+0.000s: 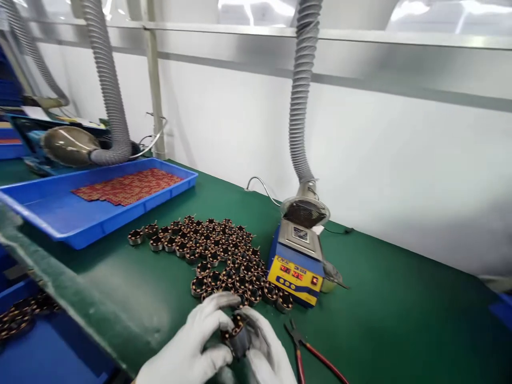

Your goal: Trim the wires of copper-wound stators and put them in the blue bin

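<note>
At the bottom middle, the left hand point(196, 341) and right hand point(269, 344) are pinching a dark ring point(239, 341) between them. If the white gloves point(172, 360) are slipping, it could be falling onto the red-handled pliers point(297, 337) lying to the right.

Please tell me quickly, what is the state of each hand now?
Left hand: closed on one copper-wound ring, thumb and fingers gripping it.
Right hand: closed on the same ring, from its other side.
</note>
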Demonstrator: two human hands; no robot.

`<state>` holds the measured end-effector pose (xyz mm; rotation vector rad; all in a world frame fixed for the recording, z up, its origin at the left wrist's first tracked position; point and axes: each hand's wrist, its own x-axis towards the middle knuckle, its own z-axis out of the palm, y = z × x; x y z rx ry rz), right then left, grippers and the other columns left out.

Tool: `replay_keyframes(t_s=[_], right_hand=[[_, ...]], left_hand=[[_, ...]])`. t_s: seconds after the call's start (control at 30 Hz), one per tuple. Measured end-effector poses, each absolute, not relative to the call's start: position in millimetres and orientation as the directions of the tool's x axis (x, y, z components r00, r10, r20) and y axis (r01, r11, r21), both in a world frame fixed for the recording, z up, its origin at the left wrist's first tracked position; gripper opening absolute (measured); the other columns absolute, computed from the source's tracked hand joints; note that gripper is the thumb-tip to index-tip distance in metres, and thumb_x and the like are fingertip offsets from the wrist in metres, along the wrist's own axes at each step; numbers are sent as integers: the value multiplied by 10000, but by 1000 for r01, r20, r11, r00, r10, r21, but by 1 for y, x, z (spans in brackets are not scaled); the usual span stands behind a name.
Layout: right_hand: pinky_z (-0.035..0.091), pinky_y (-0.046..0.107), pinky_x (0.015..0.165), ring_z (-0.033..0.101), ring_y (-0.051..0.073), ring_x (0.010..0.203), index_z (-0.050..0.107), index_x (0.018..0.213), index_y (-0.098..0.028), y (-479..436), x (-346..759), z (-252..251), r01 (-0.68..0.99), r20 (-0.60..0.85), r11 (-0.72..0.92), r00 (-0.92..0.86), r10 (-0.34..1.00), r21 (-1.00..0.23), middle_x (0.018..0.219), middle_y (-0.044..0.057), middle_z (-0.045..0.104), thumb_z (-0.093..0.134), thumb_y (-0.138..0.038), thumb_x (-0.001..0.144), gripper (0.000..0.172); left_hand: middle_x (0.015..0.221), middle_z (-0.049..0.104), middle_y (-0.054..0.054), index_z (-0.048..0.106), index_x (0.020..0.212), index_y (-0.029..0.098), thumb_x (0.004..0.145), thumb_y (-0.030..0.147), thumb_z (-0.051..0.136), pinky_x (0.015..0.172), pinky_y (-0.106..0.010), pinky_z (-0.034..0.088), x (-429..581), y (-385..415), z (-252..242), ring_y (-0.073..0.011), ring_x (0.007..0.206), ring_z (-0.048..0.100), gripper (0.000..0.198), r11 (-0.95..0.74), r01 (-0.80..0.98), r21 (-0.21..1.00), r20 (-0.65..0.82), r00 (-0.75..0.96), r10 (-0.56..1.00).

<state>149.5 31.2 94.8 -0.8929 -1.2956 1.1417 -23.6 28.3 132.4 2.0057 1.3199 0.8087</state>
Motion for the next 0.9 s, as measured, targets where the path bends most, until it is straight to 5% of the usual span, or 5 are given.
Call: replay_keyframes(t_s=[0.3,0.47,0.63,0.73,0.9], right_hand=[[544,328,847,657,217,953,664,886,-232,24,181,110,-122,245,274,210,947,-954,1000,86,696,621,-386,810,178],[517,233,674,610,145,727,663,678,-229,31,212,134,-202,301,293,-11,954,-935,706,11,616,645,-282,804,137],[562,312,713,645,142,748,665,822,-318,41,239,139,-621,260,209,8,965,-756,752,-14,649,517,-371,883,169],[554,338,776,674,179,812,697,884,-289,34,229,129,-573,156,104,-43,987,-813,885,23,708,674,-341,776,121],[492,423,880,632,278,967,679,1008,-191,13,195,131,-555,-129,-171,-114,985,-814,1018,118,688,791,-458,611,492]], left_hand=[[1009,711,-111,539,1117,233,852,408,535,732,-378,529,54,34,107,-284,860,675,318,-630,688,359,772,161,615],[959,696,-26,655,948,268,672,284,726,798,-333,505,52,29,126,-257,895,633,285,-209,332,920,73,378,923],[965,673,-7,680,912,267,526,90,698,936,-371,445,45,30,139,-269,948,593,425,92,240,966,-191,433,881],[1058,677,-26,683,965,304,552,172,790,951,-374,455,46,30,135,-293,1049,579,446,-152,262,953,48,365,930],[1114,690,-16,562,1181,351,654,255,789,882,-259,516,51,32,131,-218,1033,628,582,-637,384,668,553,317,771]])
